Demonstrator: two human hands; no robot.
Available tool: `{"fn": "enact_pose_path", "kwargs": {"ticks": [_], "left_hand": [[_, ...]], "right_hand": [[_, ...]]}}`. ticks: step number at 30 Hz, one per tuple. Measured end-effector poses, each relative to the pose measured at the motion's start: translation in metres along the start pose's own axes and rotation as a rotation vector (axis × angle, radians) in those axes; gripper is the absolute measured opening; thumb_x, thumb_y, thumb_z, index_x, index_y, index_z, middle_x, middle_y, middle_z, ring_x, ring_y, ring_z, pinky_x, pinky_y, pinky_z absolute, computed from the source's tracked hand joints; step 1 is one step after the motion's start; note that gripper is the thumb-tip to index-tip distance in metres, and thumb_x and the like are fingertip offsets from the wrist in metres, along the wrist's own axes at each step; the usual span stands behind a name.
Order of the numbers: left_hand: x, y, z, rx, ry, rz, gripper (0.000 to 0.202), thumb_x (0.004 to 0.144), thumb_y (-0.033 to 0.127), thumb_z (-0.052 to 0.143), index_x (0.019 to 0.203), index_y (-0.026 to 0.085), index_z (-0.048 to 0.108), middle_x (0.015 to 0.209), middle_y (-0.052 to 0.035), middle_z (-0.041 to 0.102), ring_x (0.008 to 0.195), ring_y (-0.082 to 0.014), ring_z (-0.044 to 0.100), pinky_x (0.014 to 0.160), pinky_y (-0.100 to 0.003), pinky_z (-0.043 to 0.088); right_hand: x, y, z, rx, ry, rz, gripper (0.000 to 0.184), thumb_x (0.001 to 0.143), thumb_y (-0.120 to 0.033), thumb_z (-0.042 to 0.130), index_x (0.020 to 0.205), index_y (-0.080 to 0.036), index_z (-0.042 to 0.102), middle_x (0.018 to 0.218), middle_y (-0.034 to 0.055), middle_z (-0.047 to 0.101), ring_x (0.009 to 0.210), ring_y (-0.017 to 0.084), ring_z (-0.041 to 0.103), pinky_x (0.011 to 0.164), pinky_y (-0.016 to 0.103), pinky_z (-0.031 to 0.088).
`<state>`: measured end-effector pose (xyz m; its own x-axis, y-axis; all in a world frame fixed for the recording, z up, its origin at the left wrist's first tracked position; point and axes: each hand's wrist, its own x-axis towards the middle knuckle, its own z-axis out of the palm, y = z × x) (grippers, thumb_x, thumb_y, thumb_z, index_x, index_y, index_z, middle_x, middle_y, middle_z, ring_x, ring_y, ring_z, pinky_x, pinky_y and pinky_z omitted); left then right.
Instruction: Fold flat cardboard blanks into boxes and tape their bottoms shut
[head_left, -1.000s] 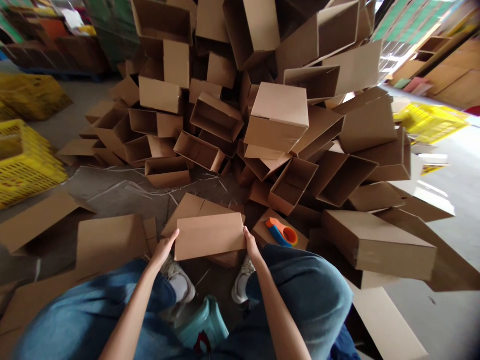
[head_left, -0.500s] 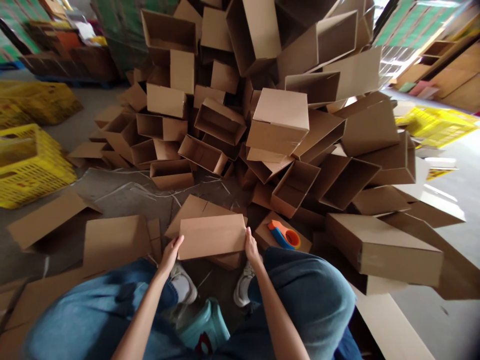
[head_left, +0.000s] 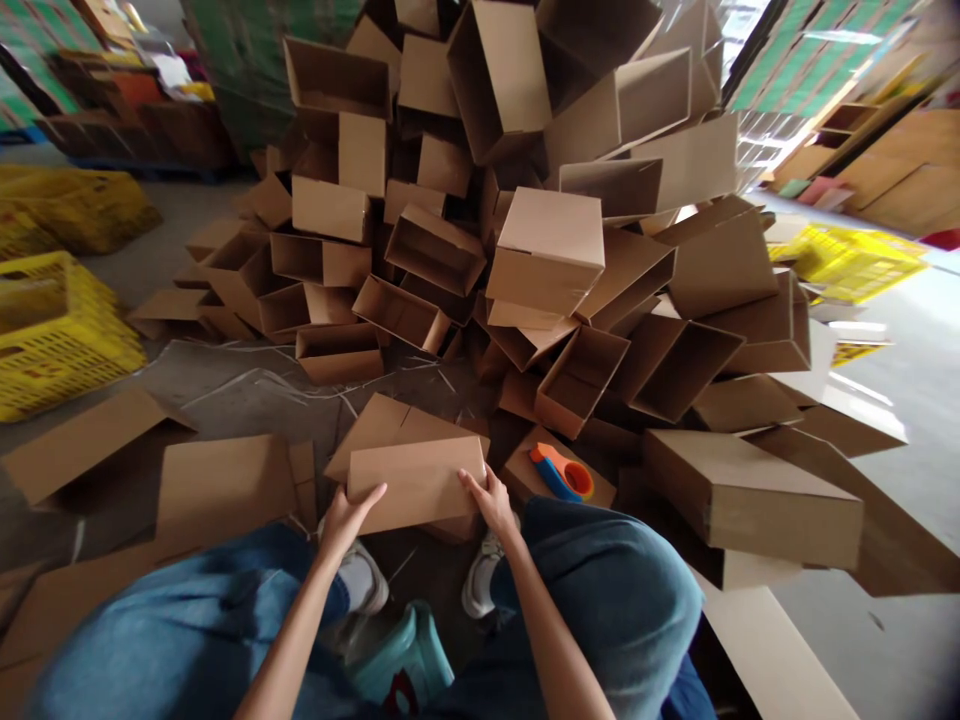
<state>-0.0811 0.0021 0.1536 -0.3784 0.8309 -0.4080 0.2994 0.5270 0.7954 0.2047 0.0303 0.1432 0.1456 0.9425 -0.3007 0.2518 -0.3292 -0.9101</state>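
Observation:
A small brown cardboard box (head_left: 420, 478) is held in front of my shins, one long face towards me. My left hand (head_left: 348, 518) grips its left end, the thumb lying over the near face. At the other end my right hand (head_left: 491, 502) is closed on it, thumb and a finger reaching onto the face. Most of my fingers are hidden behind the box. Beneath and behind it lies another piece of cardboard (head_left: 401, 425). To the right, an orange and blue tape dispenser (head_left: 562, 473) rests on a cardboard box (head_left: 523, 462).
A tall heap of open cardboard boxes (head_left: 435, 245) rises ahead. Yellow plastic crates (head_left: 67, 340) stand at the left, with another yellow crate (head_left: 847, 262) far right. Between my feet is a teal plastic object (head_left: 409, 650). A large box (head_left: 780, 515) lies beside my right knee.
Both my hands have shifted their hold, with the thumbs now further over the box's near face. The view has turned slightly, so most things sit a little further left.

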Motion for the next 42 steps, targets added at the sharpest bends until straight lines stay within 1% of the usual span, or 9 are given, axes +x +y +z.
{"fn": "enact_pose_path", "kwargs": {"ticks": [9, 20, 23, 27, 31, 34, 36, 40, 42], "left_hand": [[-0.007, 0.011, -0.003, 0.232, 0.038, -0.089, 0.063, 0.074, 0.065, 0.068, 0.116, 0.018, 0.065, 0.115, -0.0207, 0.075, 0.114, -0.0401, 0.068, 0.092, -0.046, 0.051], [-0.001, 0.017, -0.003, 0.236, -0.018, -0.079, 0.072, 0.075, 0.068, 0.066, 0.124, 0.015, 0.063, 0.122, -0.0243, 0.073, 0.119, -0.0446, 0.065, 0.096, -0.05, 0.049], [0.005, 0.007, -0.006, 0.111, -0.061, -0.046, 0.064, 0.079, 0.061, 0.067, 0.125, 0.016, 0.063, 0.124, -0.0201, 0.073, 0.122, -0.0391, 0.064, 0.1, -0.046, 0.049], [0.006, -0.002, -0.011, 0.003, -0.117, 0.021, 0.052, 0.078, 0.054, 0.071, 0.114, 0.017, 0.067, 0.119, -0.0167, 0.075, 0.122, -0.0358, 0.065, 0.102, -0.042, 0.05], [-0.002, 0.003, -0.023, -0.111, -0.093, 0.211, 0.074, 0.067, 0.05, 0.082, 0.129, 0.018, 0.056, 0.13, -0.017, 0.069, 0.128, -0.0363, 0.06, 0.109, -0.044, 0.046], [-0.005, 0.009, -0.037, -0.319, -0.149, 0.335, 0.085, 0.068, 0.054, 0.08, 0.138, 0.02, 0.046, 0.14, -0.0147, 0.062, 0.135, -0.0335, 0.054, 0.115, -0.043, 0.041], [-0.004, 0.01, -0.044, -0.396, -0.179, 0.331, 0.081, 0.075, 0.058, 0.073, 0.14, 0.02, 0.046, 0.144, -0.0151, 0.059, 0.137, -0.033, 0.052, 0.116, -0.045, 0.04], [0.005, -0.006, -0.044, -0.228, -0.199, 0.358, 0.083, 0.071, 0.05, 0.078, 0.143, 0.021, 0.046, 0.153, -0.016, 0.05, 0.138, -0.0336, 0.051, 0.115, -0.047, 0.041], [0.01, -0.021, -0.041, -0.146, -0.137, 0.419, 0.077, 0.073, 0.049, 0.075, 0.139, 0.02, 0.051, 0.154, -0.0155, 0.049, 0.138, -0.0329, 0.052, 0.115, -0.047, 0.042]], "right_hand": [[-0.002, 0.006, 0.01, -0.025, 0.07, -0.013, 0.062, 0.074, -0.066, 0.066, 0.12, -0.025, 0.074, 0.11, 0.0076, 0.078, 0.107, 0.035, 0.07, 0.091, 0.043, 0.055], [0.004, 0.005, 0.011, 0.018, 0.07, 0.021, 0.064, 0.075, -0.069, 0.064, 0.118, -0.023, 0.072, 0.11, 0.0097, 0.077, 0.106, 0.033, 0.07, 0.09, 0.041, 0.054], [0.005, 0.004, 0.009, 0.06, 0.022, 0.006, 0.062, 0.076, -0.07, 0.062, 0.115, -0.022, 0.072, 0.112, 0.0084, 0.077, 0.105, 0.03, 0.07, 0.089, 0.038, 0.054], [0.004, -0.003, -0.005, 0.072, -0.069, 0.019, 0.061, 0.068, -0.071, 0.07, 0.093, -0.016, 0.076, 0.095, 0.0115, 0.078, 0.094, 0.034, 0.071, 0.082, 0.041, 0.056], [-0.001, -0.02, -0.028, 0.15, -0.139, -0.088, 0.066, 0.062, -0.067, 0.079, 0.11, -0.022, 0.075, 0.118, 0.0086, 0.075, 0.119, 0.035, 0.063, 0.101, 0.043, 0.049], [-0.002, -0.03, -0.043, 0.395, -0.235, -0.167, 0.076, 0.073, -0.08, 0.062, 0.126, -0.027, 0.069, 0.135, 0.0068, 0.067, 0.138, 0.033, 0.049, 0.114, 0.045, 0.037], [-0.001, -0.031, -0.048, 0.488, -0.34, -0.103, 0.081, 0.08, -0.087, 0.042, 0.128, -0.027, 0.068, 0.136, 0.0073, 0.067, 0.139, 0.032, 0.047, 0.115, 0.048, 0.033], [0.0, -0.025, -0.046, 0.439, -0.426, 0.046, 0.082, 0.08, -0.091, 0.035, 0.12, -0.028, 0.071, 0.125, 0.0074, 0.072, 0.132, 0.032, 0.053, 0.111, 0.049, 0.033], [-0.001, -0.022, -0.042, 0.477, -0.423, 0.074, 0.087, 0.076, -0.095, 0.032, 0.112, -0.028, 0.073, 0.116, 0.0081, 0.074, 0.127, 0.033, 0.057, 0.106, 0.048, 0.039]]}}
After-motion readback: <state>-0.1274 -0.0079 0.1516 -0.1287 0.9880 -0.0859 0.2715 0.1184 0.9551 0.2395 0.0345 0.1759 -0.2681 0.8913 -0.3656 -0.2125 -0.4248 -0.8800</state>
